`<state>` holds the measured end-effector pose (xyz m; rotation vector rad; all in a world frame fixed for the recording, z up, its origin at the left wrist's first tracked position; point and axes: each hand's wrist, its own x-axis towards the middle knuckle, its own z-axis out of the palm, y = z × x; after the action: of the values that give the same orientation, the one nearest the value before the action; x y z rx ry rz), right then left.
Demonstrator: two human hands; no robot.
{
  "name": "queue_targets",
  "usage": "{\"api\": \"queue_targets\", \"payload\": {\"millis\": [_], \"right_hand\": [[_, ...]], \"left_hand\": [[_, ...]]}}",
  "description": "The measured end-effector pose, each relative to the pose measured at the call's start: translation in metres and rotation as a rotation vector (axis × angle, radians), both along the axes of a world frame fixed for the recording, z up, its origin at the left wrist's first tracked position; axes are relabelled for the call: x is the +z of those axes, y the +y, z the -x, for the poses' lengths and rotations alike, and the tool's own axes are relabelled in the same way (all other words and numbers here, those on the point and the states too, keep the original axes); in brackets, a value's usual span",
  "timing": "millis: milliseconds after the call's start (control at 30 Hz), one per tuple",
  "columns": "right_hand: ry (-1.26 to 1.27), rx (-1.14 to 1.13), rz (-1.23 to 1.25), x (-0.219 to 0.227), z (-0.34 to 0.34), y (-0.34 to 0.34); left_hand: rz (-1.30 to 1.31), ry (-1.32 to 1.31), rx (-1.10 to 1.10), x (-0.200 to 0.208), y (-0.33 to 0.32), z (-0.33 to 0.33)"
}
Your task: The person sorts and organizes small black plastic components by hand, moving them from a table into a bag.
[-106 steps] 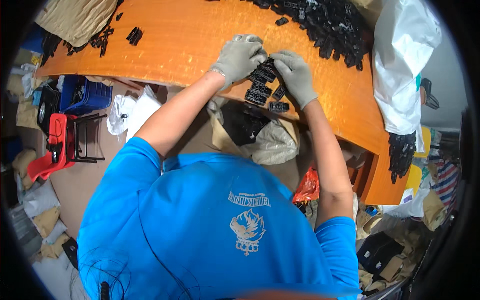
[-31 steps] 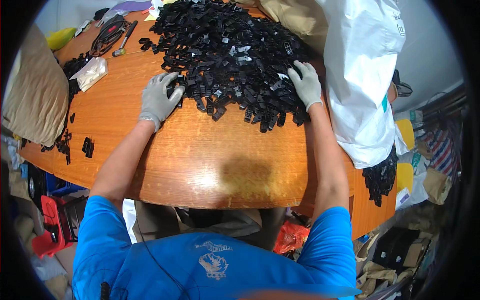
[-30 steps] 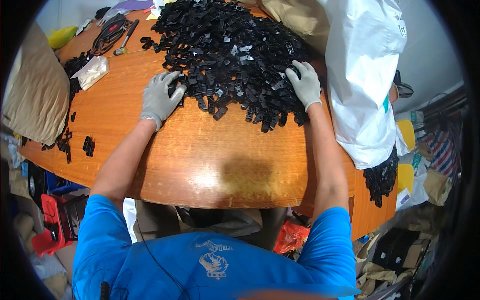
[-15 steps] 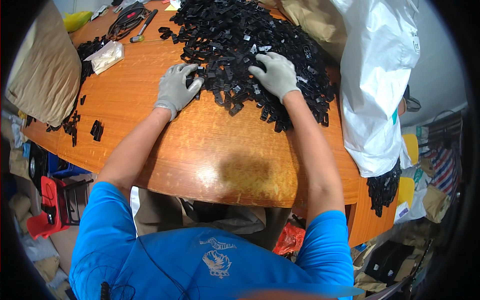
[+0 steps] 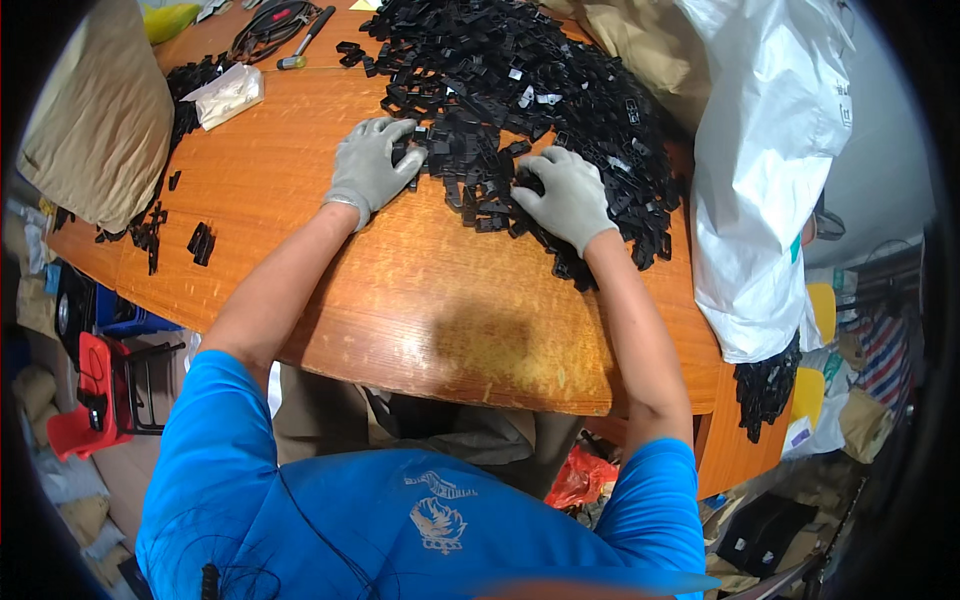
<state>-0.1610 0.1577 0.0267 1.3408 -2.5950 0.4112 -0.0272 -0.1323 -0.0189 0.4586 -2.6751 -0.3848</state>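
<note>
A large heap of small black plastic parts (image 5: 490, 60) covers the far middle of the wooden table. At its left edge, my gloved left hand (image 5: 372, 165) is curled, with a small black part between thumb and fingers. My gloved right hand (image 5: 570, 195) lies at the heap's near side, fingers bent around some black parts, which its palm partly hides. Both gloves are light grey. A strip of bare wood shows within the heap just beyond the right hand.
A brown paper sack (image 5: 95, 120) stands at the left, a tall white sack (image 5: 765, 190) at the right. Toward the back left lie a hammer (image 5: 307, 40), a coiled cable (image 5: 268, 28) and a white packet (image 5: 228, 95). A few loose black parts (image 5: 201, 243) rest on the left.
My right hand has drawn back toward me, pulling black parts with it and baring some wood behind. My left hand stays at the heap's left edge. The view has shifted slightly.
</note>
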Motion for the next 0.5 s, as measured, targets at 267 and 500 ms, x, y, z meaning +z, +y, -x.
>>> {"api": "queue_targets", "payload": {"millis": [267,500], "right_hand": [[-0.153,0.042,0.063,0.026,0.037,-0.014],[-0.003,-0.045,-0.029,-0.010,0.063,-0.094]], "left_hand": [[-0.004,-0.055,-0.010,0.009,0.000,-0.003],[0.002,-0.036,-0.017,0.000,0.000,0.003]]}}
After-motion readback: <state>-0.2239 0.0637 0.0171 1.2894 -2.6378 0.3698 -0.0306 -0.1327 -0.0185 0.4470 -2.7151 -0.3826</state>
